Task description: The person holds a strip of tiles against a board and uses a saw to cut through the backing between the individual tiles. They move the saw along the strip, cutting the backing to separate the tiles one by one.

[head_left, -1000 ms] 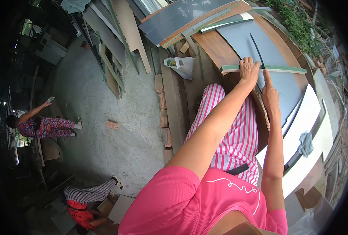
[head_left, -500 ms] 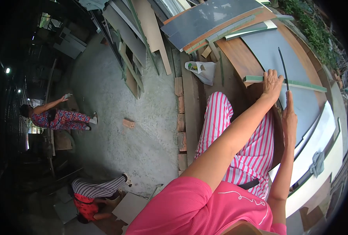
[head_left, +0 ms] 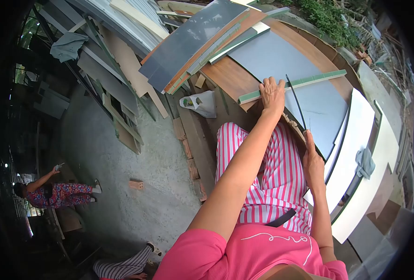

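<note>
My left hand (head_left: 273,95) is closed over a green-edged strip of board (head_left: 316,79), its fingers lying across the top. Several cut lines cross that strip. In my right hand (head_left: 313,161) is the handle of a hand saw with a long, thin dark blade (head_left: 296,103). The blade crosses the strip just right of my left fingers, near the blade's tip. Beneath the strip lies a large grey panel (head_left: 272,55) with a wood-brown board (head_left: 230,77) beside it. My fingers hide most of the saw's handle.
Stacked boards (head_left: 193,42) lie ahead, and more panels (head_left: 123,70) lean at the left. A white plastic bag (head_left: 202,103) sits near my knee. White boards (head_left: 351,135) with a grey cloth (head_left: 365,163) are at the right. One person (head_left: 60,193) stands far left; another (head_left: 123,266) is low.
My right hand has drawn the saw back toward my body, so the strip now meets the blade near its tip. My left hand stays on the strip. The camera view has shifted.
</note>
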The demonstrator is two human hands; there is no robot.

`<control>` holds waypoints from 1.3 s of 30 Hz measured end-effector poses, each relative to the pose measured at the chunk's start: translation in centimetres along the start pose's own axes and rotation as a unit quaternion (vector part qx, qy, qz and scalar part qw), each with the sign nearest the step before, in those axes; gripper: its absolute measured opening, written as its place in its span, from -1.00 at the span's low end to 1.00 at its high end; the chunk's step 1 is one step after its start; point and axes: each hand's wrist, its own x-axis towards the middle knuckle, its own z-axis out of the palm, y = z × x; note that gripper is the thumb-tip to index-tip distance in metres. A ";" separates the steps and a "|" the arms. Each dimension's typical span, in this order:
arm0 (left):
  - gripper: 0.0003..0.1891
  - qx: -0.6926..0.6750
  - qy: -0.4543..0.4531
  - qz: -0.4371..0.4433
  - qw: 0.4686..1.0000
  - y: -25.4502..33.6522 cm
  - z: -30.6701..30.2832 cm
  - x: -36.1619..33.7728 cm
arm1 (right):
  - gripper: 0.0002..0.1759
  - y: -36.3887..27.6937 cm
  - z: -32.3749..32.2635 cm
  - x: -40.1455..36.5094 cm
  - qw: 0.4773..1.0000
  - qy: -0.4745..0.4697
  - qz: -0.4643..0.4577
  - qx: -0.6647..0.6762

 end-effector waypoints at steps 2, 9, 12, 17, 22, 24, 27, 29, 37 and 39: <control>-0.89 -0.001 0.002 0.003 1.000 0.3 -0.1 0.1 | -0.16 -0.6 0.3 2.7 1.000 0.003 -0.007 -0.019; -0.86 0.015 0.003 0.002 1.000 0.2 -0.5 -0.6 | -0.18 -2.7 2.7 14.0 0.997 0.034 -0.072 0.002; -0.83 0.020 -0.016 -0.007 1.000 0.2 -0.6 -0.5 | -0.18 -2.3 2.5 12.0 0.997 0.035 -0.069 -0.019; -0.84 0.018 -0.017 -0.008 1.000 -0.1 -0.4 0.5 | -0.16 -0.1 0.8 2.1 0.992 -0.002 -0.023 -0.127; -0.84 0.012 -0.009 0.013 1.000 -0.3 -0.3 0.3 | -0.17 -1.1 0.8 4.3 0.998 0.002 -0.015 -0.068; -0.84 0.014 -0.003 0.011 1.000 -0.2 -0.3 0.2 | -0.20 -1.9 1.2 8.5 0.998 0.018 -0.048 -0.037; -0.81 0.009 0.010 0.017 1.000 -0.4 0.0 0.2 | -0.21 -2.7 2.6 14.5 0.997 0.035 -0.068 -0.015; -0.82 0.008 0.008 0.010 1.000 -0.7 -0.1 0.3 | -0.21 -3.1 3.1 15.1 0.996 0.042 -0.083 -0.013; -0.84 0.008 0.000 0.010 1.000 -0.7 -0.1 0.7 | -0.14 -1.3 1.0 2.9 0.990 -0.041 0.006 -0.136; -0.85 0.004 -0.007 0.012 1.000 -0.9 0.3 0.6 | -0.12 -0.5 1.3 1.0 0.988 0.070 -0.092 -0.105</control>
